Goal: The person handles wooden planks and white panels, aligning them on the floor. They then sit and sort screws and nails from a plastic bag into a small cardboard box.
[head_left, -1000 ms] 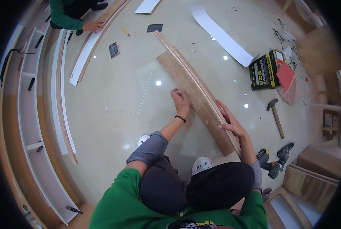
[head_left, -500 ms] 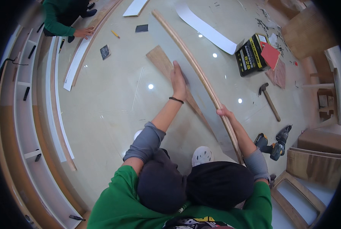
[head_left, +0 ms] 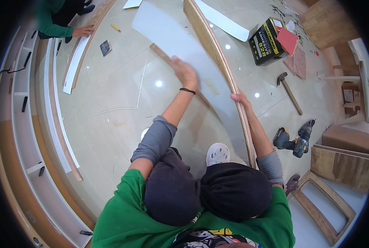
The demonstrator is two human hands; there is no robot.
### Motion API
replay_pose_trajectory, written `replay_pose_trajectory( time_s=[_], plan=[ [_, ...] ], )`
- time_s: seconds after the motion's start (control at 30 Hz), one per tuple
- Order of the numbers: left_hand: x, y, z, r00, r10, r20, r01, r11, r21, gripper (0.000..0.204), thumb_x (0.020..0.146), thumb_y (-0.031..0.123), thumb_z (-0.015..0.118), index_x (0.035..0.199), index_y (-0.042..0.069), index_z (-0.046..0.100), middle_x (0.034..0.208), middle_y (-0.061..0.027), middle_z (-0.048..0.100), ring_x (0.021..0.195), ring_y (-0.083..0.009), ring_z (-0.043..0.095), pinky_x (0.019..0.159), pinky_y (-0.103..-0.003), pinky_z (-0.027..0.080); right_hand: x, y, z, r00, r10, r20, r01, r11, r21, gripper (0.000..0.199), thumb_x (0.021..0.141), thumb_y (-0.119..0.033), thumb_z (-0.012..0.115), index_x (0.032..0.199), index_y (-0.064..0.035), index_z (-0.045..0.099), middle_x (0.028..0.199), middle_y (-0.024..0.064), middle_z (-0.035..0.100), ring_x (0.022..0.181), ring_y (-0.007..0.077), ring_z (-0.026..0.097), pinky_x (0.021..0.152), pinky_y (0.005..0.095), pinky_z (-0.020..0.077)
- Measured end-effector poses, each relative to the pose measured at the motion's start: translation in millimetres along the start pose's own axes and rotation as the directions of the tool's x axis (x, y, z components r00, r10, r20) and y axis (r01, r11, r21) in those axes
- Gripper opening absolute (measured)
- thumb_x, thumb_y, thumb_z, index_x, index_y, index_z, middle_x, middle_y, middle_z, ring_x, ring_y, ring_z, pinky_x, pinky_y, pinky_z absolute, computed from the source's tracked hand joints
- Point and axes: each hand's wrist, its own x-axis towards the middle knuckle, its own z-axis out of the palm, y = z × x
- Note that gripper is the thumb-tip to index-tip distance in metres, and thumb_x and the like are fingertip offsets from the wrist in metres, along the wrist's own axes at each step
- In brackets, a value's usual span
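Observation:
A long plywood board (head_left: 230,78) stands on edge, running from the far middle toward my right knee. My right hand (head_left: 242,102) grips its top edge, thumb on the near side, with the other fingers hidden behind. Along the board's left side lies a smooth white sheet (head_left: 217,101), sloping down to the left. My left hand (head_left: 185,74), slightly blurred, rests with stretched fingers at the left border of this sheet. Beneath that hand a narrow brown wooden strip (head_left: 206,102) shows in part; the white sheet covers the rest.
At the right are a black tin (head_left: 267,43), a hammer (head_left: 290,93) and two cordless drills (head_left: 294,140). Long shelf-like frames (head_left: 25,124) line the left. A co-worker's hand (head_left: 83,31) touches a strip at the far left. A pencil (head_left: 115,28) lies nearby.
The board's far end has tipped, and more of its brown face shows. The white sheet now spreads further left, covering more of the brown strip. My left hand has moved slightly left.

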Motion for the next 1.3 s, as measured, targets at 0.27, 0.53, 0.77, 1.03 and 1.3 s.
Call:
replay_pose_trajectory(
  time_s=[0.27, 0.53, 0.77, 1.03, 1.3],
  plan=[
    [118.1, -30.4, -166.6, 0.737, 0.179, 0.651, 0.631, 0.162, -0.759, 0.026, 0.094, 0.025, 0.047, 0.073, 0.011, 0.052, 0.065, -0.0016, 0.044, 0.057, -0.0145, 0.041, 0.051, -0.028, 0.036, 2.5, -45.2, -69.6, 0.903, -0.226, -0.367, 0.162, 0.967, -0.198, 0.076, 0.077, -0.021, 0.067, 0.146, -0.007, 0.037, 0.121, 0.0131, 0.056, 0.099, 0.016, 0.057, 0.091, 0.0268, 0.0428],
    [146.5, -11.7, -167.1, 0.736, 0.305, 0.605, 0.658, -0.11, -0.745, 0.014, 0.089, 0.014, 0.048, 0.076, 0.007, 0.048, 0.065, -0.002, 0.039, 0.059, -0.0146, 0.039, 0.053, -0.028, 0.035, -32.7, -50.1, -49.8, 0.883, -0.435, -0.174, 0.263, 0.768, -0.584, 0.091, 0.06, -0.026, 0.079, 0.142, -0.0089, 0.044, 0.138, 0.0168, 0.048, 0.126, 0.0273, 0.047, 0.107, 0.0358, 0.0347],
    [113.6, 13.2, -74.4, 0.7, 0.168, 0.694, 0.714, -0.2, -0.671, 0.019, 0.092, 0.017, 0.046, 0.078, 0.006, 0.049, 0.068, -0.0037, 0.042, 0.063, -0.0168, 0.041, 0.056, -0.03, 0.037, -34.5, -27.1, -39.0, 0.895, -0.398, -0.202, 0.218, 0.785, -0.58, 0.103, 0.059, -0.028, 0.083, 0.146, -0.0045, 0.033, 0.14, 0.0204, 0.045, 0.131, 0.03, 0.043, 0.109, 0.0396, 0.0322],
    [17.7, 32.9, 33.1, 0.678, 0.085, 0.73, 0.724, 0.093, -0.683, 0.035, 0.099, 0.029, 0.042, 0.115, -0.001, 0.052, 0.099, -0.0147, 0.058, 0.092, -0.0244, 0.055, 0.083, -0.034, 0.048, -51.5, -50.6, -62.6, 0.865, -0.368, -0.341, 0.169, 0.854, -0.493, 0.104, 0.062, -0.024, 0.081, 0.149, -0.0037, 0.027, 0.14, 0.0215, 0.045, 0.127, 0.0269, 0.047, 0.108, 0.0366, 0.0339],
    [-79.3, -42.7, -205.7, 0.849, -0.51, 0.139, 0.495, 0.859, 0.128, 0.026, 0.095, 0.029, 0.043, 0.105, 0.006, 0.047, 0.087, -0.0081, 0.054, 0.084, -0.023, 0.061, 0.073, -0.036, 0.052, -103.8, -25.7, -85.9, 0.819, -0.442, -0.365, 0.088, 0.727, -0.681, 0.103, 0.06, -0.024, 0.081, 0.147, -0.0023, 0.03, 0.141, 0.0198, 0.042, 0.132, 0.0301, 0.039, 0.111, 0.0413, 0.0287]
  ],
)
